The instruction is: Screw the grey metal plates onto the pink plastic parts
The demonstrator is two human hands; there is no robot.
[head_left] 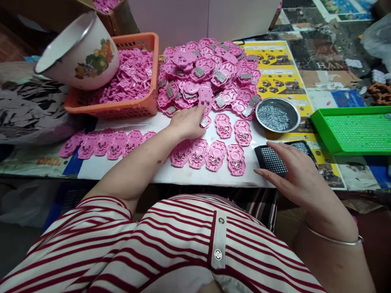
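Note:
My left hand (188, 123) reaches to the front of a heap of pink plastic parts (210, 67), its fingertips at one pink piece (205, 95); whether it grips that piece is unclear. Beneath the palm is a small part with a silver plate (205, 121). Several pink parts lie in rows on the white sheet, such as one (216, 156) near the front edge. My right hand (290, 167) is over a black studded tray (273, 158), thumb and fingers spread, holding nothing visible.
An orange basket (122, 106) of small pink pieces stands at the left, with a flowered enamel pot (82, 57) tilted on it. A metal bowl (295, 118) holds small silvery pieces. A green tray (326, 136) lies right, a plastic bag (30, 110) far left.

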